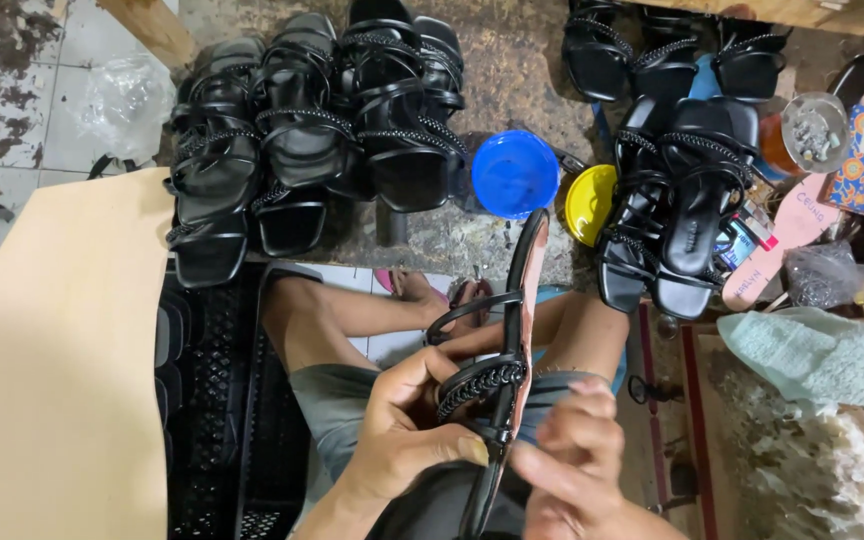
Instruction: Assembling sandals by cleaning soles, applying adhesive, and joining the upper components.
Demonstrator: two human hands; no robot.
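Stained white floor tiles at left; worn concrete slab ahead; wooden post; tan board.

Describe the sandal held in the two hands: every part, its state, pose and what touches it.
The black sandal is a strappy one seen edge-on, its thin sole running from the lap up toward the blue lid. The sole's underside looks pinkish and unfinished. A braided strap and plain glossy straps arch off its left side. The left hand grips the straps, thumb by the sole's edge; the right hand pinches the lower end with its fingers. It rests on nothing else.
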